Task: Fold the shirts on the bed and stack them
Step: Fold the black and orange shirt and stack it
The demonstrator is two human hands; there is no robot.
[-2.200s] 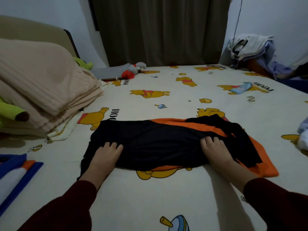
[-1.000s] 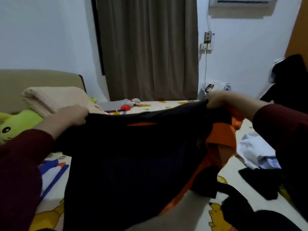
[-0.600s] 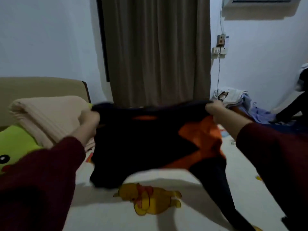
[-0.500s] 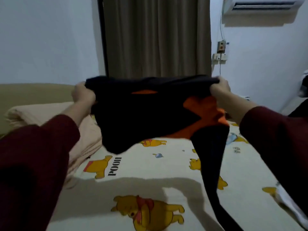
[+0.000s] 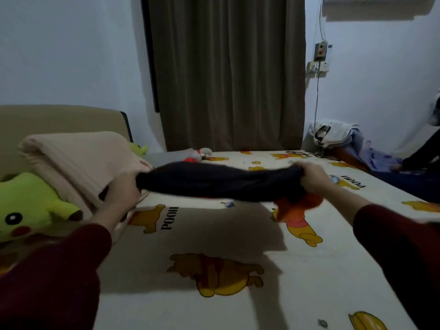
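We held the black and orange shirt stretched level above the bed, toward twelve o'clock from us, likely to spread it flat for folding. Our left hand gripped its nine o'clock end, our right hand its three o'clock end, both clamped on cloth. Motion blur smeared the shirt, so its collar and sleeves could not be told; orange fabric bunched under the right hand.
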